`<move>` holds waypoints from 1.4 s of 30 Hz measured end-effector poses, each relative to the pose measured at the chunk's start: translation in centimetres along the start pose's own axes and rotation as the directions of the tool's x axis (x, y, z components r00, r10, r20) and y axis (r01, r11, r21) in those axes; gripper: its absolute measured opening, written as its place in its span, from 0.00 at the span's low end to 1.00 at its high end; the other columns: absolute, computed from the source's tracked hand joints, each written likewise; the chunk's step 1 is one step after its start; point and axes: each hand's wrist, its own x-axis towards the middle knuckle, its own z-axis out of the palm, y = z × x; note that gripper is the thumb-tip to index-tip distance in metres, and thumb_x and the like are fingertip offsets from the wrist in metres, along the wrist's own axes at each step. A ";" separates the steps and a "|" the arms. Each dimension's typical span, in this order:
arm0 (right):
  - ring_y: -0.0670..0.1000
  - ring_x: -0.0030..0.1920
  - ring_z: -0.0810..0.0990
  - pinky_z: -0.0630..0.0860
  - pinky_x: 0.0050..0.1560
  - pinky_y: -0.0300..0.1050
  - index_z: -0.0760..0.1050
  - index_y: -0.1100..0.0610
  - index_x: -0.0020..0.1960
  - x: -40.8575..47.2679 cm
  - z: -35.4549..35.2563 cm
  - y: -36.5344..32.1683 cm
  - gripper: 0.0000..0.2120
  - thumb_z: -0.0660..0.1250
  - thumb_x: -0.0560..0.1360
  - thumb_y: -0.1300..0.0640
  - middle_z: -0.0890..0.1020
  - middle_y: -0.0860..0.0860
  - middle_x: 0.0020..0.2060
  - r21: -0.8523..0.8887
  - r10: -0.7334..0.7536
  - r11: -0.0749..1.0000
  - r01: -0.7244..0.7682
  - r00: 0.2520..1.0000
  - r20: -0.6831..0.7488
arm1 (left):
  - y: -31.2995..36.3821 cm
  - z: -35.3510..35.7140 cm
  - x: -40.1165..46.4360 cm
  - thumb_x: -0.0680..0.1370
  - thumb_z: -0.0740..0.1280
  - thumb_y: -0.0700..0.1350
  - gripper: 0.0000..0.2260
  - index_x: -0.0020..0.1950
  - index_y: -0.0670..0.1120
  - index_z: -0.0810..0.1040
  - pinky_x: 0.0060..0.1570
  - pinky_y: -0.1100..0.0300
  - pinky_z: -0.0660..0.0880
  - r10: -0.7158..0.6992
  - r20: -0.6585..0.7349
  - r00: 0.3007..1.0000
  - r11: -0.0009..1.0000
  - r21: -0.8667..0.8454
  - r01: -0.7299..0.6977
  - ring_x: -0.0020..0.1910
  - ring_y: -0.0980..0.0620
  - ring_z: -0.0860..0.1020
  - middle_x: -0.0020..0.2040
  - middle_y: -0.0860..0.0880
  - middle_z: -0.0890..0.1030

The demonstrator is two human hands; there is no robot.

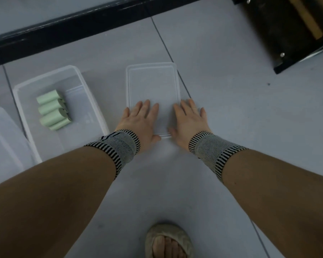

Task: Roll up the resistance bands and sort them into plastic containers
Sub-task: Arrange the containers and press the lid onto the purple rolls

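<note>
Nearest the lens, a foot in a pale sandal (169,241) stands on the grey tiled floor (231,112), its heel cut off by the bottom edge. Both bare forearms reach forward from the lower corners, each wrist wrapped in a grey knitted wrist band (119,146) with black-and-white striped edges.

Left hand (138,121) and right hand (188,121) lie flat, fingers straight and slightly spread, pressing on the near end of a clear plastic lid (153,84). They sit side by side with a gap between them, thumbs pointing inward at the lid's near rim. Whether a container sits under this lid cannot be told; the translucent plastic blends with the floor.

Left of it, just beside, an open clear plastic container (77,71) holds four rolled pale green resistance bands (52,110), packed side by side and touching. Further left, another clear bin (2,127) is cut off by the frame edge, and its contents are hard to make out.

A black baseboard (73,25) runs across the top, and a dark piece of furniture (287,34) fills the upper right corner, partly out of frame. No writing or labels can be read anywhere; the picture is soft.
</note>
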 end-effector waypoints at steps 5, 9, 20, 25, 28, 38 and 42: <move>0.52 0.77 0.49 0.48 0.76 0.50 0.48 0.57 0.77 -0.1 -1.1 -0.8 0.33 0.61 0.77 0.59 0.50 0.51 0.78 0.177 -0.088 0.978 0.113 0.986 -0.144 | -0.7 -1.6 -0.4 0.74 0.62 0.63 0.46 0.74 0.50 0.30 0.73 0.45 0.42 0.009 -0.094 0.996 0.999 0.035 -0.006 0.76 0.49 0.38 0.77 0.51 0.36; 0.50 0.71 0.65 0.62 0.71 0.42 0.51 0.55 0.77 -0.1 -2.5 -2.8 0.32 0.59 0.77 0.65 0.51 0.48 0.77 0.309 -0.107 0.937 0.166 0.975 -0.197 | -1.5 -3.5 -1.4 0.73 0.62 0.65 0.48 0.74 0.49 0.29 0.73 0.44 0.41 0.018 -0.106 0.994 0.997 0.071 -0.011 0.76 0.49 0.37 0.76 0.51 0.33; 0.51 0.74 0.60 0.61 0.71 0.45 0.59 0.54 0.75 0.9 -4.2 -5.9 0.28 0.63 0.76 0.57 0.55 0.51 0.76 0.319 -0.076 0.937 0.143 0.974 -0.214 | -3.5 -4.5 -4.0 0.74 0.59 0.66 0.45 0.76 0.47 0.35 0.74 0.44 0.42 -0.034 -0.065 0.997 0.994 0.097 0.041 0.76 0.48 0.36 0.76 0.49 0.33; 0.56 0.64 0.67 0.66 0.63 0.47 0.70 0.55 0.67 0.8 -2.4 -4.2 0.22 0.64 0.76 0.47 0.72 0.54 0.63 0.111 -0.049 0.991 0.069 0.984 -0.170 | -1.9 -2.4 -3.1 0.74 0.61 0.64 0.45 0.76 0.45 0.36 0.73 0.45 0.41 -0.042 -0.031 0.999 0.996 0.071 0.044 0.76 0.47 0.36 0.76 0.48 0.34; 0.57 0.60 0.69 0.68 0.57 0.48 0.74 0.57 0.59 1.9 -1.7 -3.4 0.18 0.62 0.77 0.45 0.75 0.56 0.57 0.079 0.084 0.994 -0.072 0.983 -0.166 | -1.6 -1.9 -2.4 0.76 0.60 0.61 0.42 0.76 0.45 0.36 0.73 0.46 0.41 -0.046 -0.033 0.998 0.998 0.049 0.048 0.76 0.48 0.37 0.77 0.48 0.35; 0.57 0.54 0.74 0.67 0.49 0.45 0.75 0.60 0.54 3.0 -0.7 -3.9 0.11 0.58 0.79 0.55 0.78 0.57 0.52 0.203 0.162 0.972 -0.117 0.962 -0.222 | -1.9 -2.0 -1.5 0.78 0.59 0.53 0.38 0.76 0.46 0.36 0.73 0.45 0.41 -0.037 -0.064 0.997 0.996 0.076 0.041 0.75 0.47 0.36 0.77 0.48 0.34; 0.55 0.44 0.77 0.70 0.42 0.44 0.75 0.59 0.51 2.0 -2.3 -4.2 0.09 0.60 0.79 0.55 0.81 0.55 0.43 0.395 0.231 0.912 -0.106 0.931 -0.283 | -1.8 -3.2 -1.8 0.77 0.60 0.59 0.41 0.76 0.47 0.35 0.73 0.45 0.41 -0.032 -0.100 0.994 0.996 0.085 0.041 0.75 0.48 0.35 0.76 0.49 0.33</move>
